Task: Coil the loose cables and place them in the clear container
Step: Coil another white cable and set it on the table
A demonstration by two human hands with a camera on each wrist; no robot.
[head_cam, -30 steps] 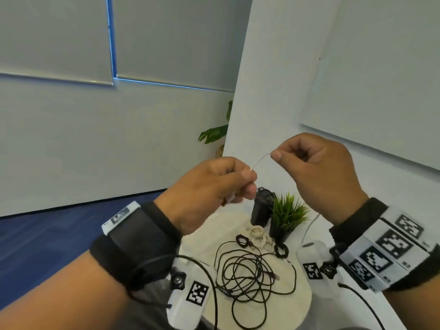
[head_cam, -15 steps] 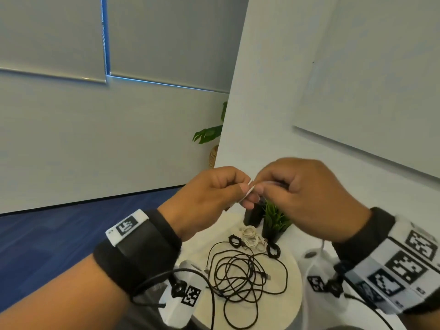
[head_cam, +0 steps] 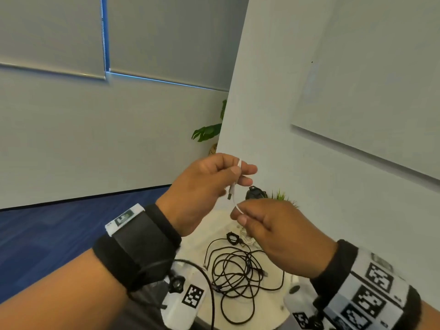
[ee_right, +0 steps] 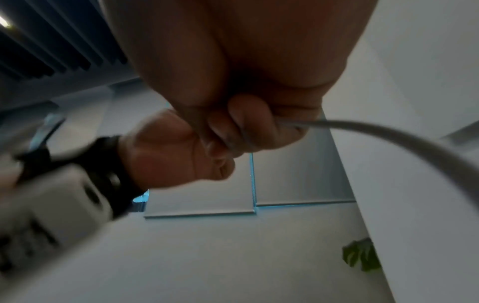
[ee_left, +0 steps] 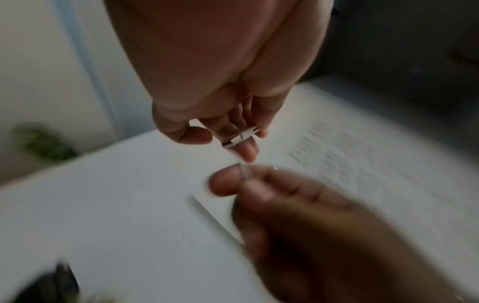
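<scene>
Right hand [head_cam: 281, 234] now below left [head_cam: 204, 186].

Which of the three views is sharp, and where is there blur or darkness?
Head view: mostly sharp, evenly lit; left hand and white cable clear, only the right wrist band smeared. Left wrist view: dim, the right hand blurred by motion. Right wrist view: dark, the cable soft and close.

No words, brands or numbers can be read anywhere. The only signs are black-and-white square marker patterns on the right wristband [head_cam: 371, 291] and on the white wrist devices [head_cam: 188, 296]; the small label on the left wristband [head_cam: 125, 216] is too blurred to read.
</scene>
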